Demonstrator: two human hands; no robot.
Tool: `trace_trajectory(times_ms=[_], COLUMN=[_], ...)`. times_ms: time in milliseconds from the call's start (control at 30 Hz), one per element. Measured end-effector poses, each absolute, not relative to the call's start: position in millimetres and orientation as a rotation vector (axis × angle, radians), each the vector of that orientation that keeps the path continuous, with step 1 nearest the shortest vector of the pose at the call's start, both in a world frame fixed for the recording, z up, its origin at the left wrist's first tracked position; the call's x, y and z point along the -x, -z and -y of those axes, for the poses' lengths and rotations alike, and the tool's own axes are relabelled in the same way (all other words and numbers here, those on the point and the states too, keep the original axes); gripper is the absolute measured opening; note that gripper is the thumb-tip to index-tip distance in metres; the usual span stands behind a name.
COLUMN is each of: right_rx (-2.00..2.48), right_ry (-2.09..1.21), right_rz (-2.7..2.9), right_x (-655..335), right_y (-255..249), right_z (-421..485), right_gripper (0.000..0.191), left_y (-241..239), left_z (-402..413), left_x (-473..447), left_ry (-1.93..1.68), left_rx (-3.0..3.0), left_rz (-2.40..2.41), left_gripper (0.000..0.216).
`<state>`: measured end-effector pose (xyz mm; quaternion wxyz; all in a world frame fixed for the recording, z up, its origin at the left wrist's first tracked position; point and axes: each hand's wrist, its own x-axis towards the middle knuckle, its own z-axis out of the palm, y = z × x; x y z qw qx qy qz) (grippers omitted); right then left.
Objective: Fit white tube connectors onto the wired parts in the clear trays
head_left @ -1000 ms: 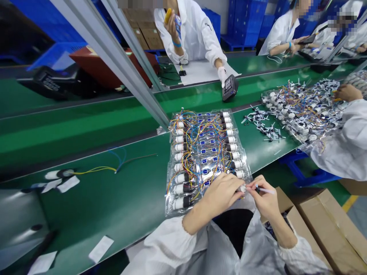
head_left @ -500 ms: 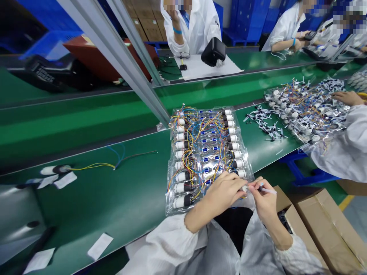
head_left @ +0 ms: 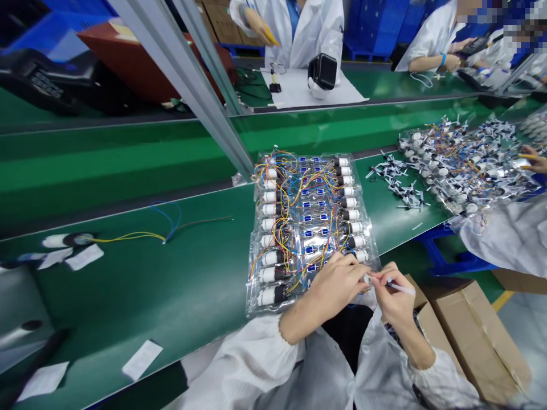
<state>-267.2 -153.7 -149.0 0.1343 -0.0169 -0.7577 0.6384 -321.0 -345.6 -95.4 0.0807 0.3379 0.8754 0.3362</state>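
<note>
Both hands meet over the near right corner of a clear plastic tray (head_left: 294,307). My left hand (head_left: 339,279) is closed, its fingertips pinching a small white part (head_left: 366,278). Against the same part press the fingertips of my right hand (head_left: 392,293), which is also closed. A thin whitish strip (head_left: 401,288) sticks out of my right hand to the right; its inner end is hidden by the fingers. White-and-black cylinders (head_left: 273,295) line both sides of the tray, with coloured wires (head_left: 280,236) and small blue rectangular pieces (head_left: 308,233) between them.
Right of the tray lie small black pieces with pale strips (head_left: 395,179) and a heap of wired parts (head_left: 453,159), near a co-worker's hand (head_left: 536,161). A wired cylinder (head_left: 68,240) and paper slips (head_left: 142,360) lie left. Cardboard boxes (head_left: 478,336) stand below right; a metal post (head_left: 192,85) rises behind.
My hands keep their pinch on the small white part with little movement. The view has shifted slightly. The co-worker across has lowered a hand, and the right-hand co-worker's hand has moved right.
</note>
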Motion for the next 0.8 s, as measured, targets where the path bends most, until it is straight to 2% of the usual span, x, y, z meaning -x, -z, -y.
trace_trajectory(times_ms=[300,500,800], right_rx=[-0.249,-0.205,-0.310], right_ry=[-1.490,-1.726,-1.793], right_rz=[2.495,2.510,2.593], right_x=[275.0,282.1,295.0], right_y=[129.7,117.2,127.0], right_z=[143.6,131.4,122.5], right_gripper=[0.014,0.013,0.010], left_y=[103.0,109.8,110.1], left_z=[341.8,342.8,337.6], left_x=[321.1,317.7,323.9], left_ry=[-0.969,-1.075,-1.032], left_rx=[-1.070,-0.981,-0.993], left_rz=[-2.622,-2.665,-2.583], left_gripper=[0.020,0.029,0.018])
